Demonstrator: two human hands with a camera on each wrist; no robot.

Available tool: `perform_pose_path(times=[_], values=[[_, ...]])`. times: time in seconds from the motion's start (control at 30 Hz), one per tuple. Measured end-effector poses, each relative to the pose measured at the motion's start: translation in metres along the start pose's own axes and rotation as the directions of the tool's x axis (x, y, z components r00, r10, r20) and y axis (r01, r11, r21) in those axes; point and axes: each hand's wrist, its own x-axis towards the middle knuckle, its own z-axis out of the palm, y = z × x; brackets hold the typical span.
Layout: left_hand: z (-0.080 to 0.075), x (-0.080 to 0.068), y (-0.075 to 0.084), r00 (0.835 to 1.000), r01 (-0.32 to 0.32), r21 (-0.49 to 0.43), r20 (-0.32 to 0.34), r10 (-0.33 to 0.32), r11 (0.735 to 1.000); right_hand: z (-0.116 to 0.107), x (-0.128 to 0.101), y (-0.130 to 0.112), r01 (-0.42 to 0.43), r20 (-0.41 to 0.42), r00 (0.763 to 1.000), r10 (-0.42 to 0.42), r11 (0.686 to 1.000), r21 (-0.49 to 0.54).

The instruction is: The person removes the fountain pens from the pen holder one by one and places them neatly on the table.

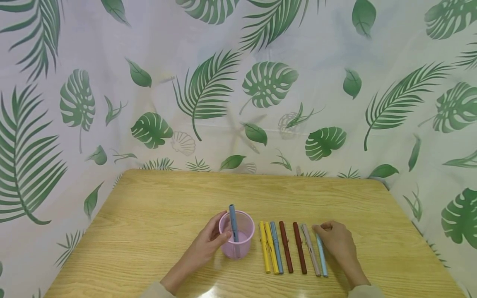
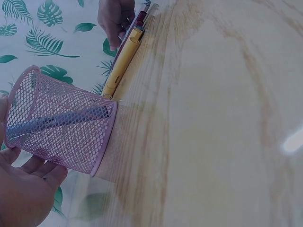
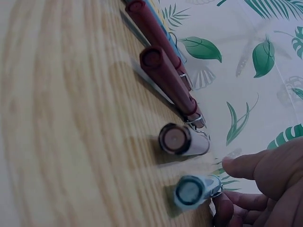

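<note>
My left hand (image 1: 207, 240) holds a pink mesh pen holder (image 1: 238, 249), its thumb over the near rim and its fingers round the far side. One blue-grey pen (image 1: 233, 219) leans upright inside the holder. To the right, several capped pens lie roughly parallel on the table. My right hand (image 1: 337, 240) is at the far end of the rightmost one, a light blue pen (image 1: 321, 256). In the right wrist view, the fingers (image 3: 222, 208) are at that pen's clip end, while the thumb (image 3: 241, 166) stands apart from it.
From the holder rightward lie two yellow pens (image 1: 265, 248), a blue pen (image 1: 277, 248), two dark red pens (image 1: 286, 248) and a greyish pink pen (image 1: 311, 251). They rest on a wood-grain table (image 1: 167, 198). Behind it hangs a white leaf-print cloth (image 1: 223, 95).
</note>
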Motion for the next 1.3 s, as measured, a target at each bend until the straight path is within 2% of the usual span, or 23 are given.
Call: perform_pose_path(times=[0.3,0.6,1.1,1.3], values=[[-0.001,0.001,-0.001,1.0,-0.007,-0.01,0.015,0.007,1.0,-0.002,-0.002,-0.007,-0.031,-0.091,0.995,0.04,0.995,0.1],[-0.002,0.001,-0.002,1.0,-0.007,-0.016,0.021,0.008,1.0,-0.004,-0.001,-0.026,-0.014,-0.109,0.993,0.04,0.973,0.231],[-0.001,0.0,-0.002,1.0,-0.005,-0.014,0.021,0.005,1.0,0.008,0.0,-0.068,0.0,-0.043,0.999,0.021,0.905,0.426],[0.0,-0.001,-0.001,1.0,-0.002,-0.012,0.014,0.002,1.0,0.015,-0.001,-0.089,-0.003,-0.014,1.0,0.012,0.867,0.499]])
